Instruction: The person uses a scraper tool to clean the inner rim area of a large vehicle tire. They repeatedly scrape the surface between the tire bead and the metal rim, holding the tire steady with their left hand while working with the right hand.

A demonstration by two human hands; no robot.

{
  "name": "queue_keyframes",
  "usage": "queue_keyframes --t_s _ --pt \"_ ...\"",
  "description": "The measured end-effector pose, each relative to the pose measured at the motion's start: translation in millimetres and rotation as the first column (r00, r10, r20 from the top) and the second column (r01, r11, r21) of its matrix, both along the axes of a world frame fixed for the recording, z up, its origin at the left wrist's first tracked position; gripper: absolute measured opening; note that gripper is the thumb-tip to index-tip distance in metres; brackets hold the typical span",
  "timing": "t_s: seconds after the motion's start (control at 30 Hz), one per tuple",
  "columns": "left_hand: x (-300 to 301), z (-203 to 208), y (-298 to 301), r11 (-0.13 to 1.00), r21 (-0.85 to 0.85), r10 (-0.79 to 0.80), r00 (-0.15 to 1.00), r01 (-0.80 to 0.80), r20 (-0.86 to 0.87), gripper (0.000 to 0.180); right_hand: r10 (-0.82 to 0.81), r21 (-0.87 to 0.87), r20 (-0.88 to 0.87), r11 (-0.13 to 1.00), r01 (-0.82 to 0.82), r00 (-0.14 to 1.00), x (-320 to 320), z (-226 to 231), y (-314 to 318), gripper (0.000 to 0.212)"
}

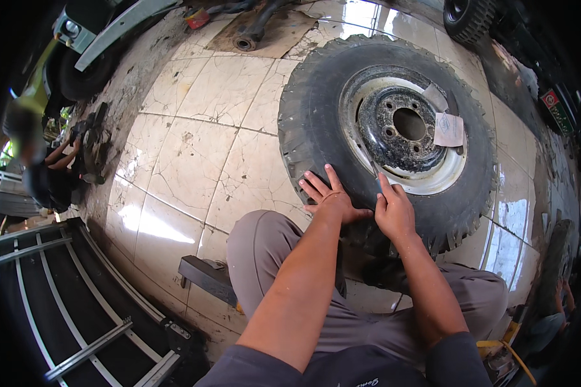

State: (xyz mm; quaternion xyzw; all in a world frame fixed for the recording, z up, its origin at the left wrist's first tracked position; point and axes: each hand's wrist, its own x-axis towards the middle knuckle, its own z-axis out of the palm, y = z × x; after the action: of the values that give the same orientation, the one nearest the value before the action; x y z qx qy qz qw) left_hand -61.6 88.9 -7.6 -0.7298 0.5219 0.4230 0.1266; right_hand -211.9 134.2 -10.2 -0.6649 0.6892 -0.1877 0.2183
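Observation:
A large knobby off-road tire (316, 109) lies flat on the floor before my knees. Mounted in it is a wheel rim (368, 84) with worn white paint and a black, dirt-speckled centre. My left hand (334, 201) rests on the near left sidewall, fingers spread. My right hand (394, 209) is closed around a slim hand tool (375, 169); its thin tip meets the rim's near left edge, and most of its handle is hidden in my fist. Two worn pieces of what looks like sandpaper (448, 130) lie across the rim's right side.
Cracked cream tiles (239, 161) surround the tire. A metal part (246, 40) sits on cardboard at the back. At lower left stands a black panel with metal rails (77, 297); a dark beam (206, 277) is beside my left knee. Another person (39, 155) crouches at far left.

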Motion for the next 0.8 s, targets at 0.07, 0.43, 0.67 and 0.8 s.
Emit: queue_keyframes --t_s 0.07,0.43,0.67,0.8 --pt "-2 -2 2 1.0 0.002 0.0 1.0 0.0 0.017 0.162 -0.001 -0.012 -0.011 1.0 0.001 1.0 -5 -6 2 0.05" --pt "-3 -7 0 1.0 -0.018 -0.01 0.999 0.011 0.036 0.165 -0.041 0.058 -0.074 0.997 0.045 0.996 -6 -12 4 0.051" --pt "-2 -11 1 1.0 -0.004 -0.017 0.998 0.017 0.058 0.165 -0.011 0.01 0.053 1.0 0.01 0.999 -4 -3 3 0.052" --pt "-4 -10 3 0.999 -0.02 -0.03 0.998 0.031 0.062 0.165 -0.029 0.037 -0.018 0.999 0.03 0.999 -9 -10 2 0.051"
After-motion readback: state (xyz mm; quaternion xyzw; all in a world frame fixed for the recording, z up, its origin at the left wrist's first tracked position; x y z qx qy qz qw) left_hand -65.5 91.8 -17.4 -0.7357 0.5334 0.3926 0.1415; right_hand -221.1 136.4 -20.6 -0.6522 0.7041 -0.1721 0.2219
